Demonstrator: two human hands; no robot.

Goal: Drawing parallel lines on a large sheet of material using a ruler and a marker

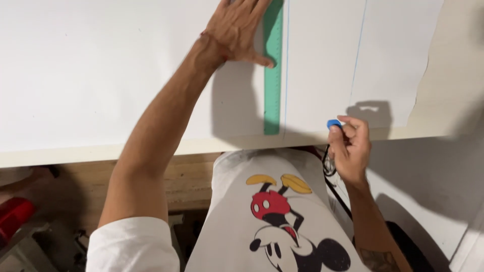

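My left hand (237,30) lies flat on a long green ruler (273,90), pressing it onto a large white sheet (101,70) spread over the table. The ruler runs away from me, beside a thin blue line (286,65) drawn on the sheet. A second blue line (358,55) runs further right. My right hand (350,148) hovers at the table's near edge, closed on a small blue piece of chalk (334,123).
The pale table edge (75,153) runs across the view below the sheet. A wooden panel (186,181) sits under the table. A red object (12,216) is at the lower left. The sheet's right edge (421,80) leaves bare tabletop beyond.
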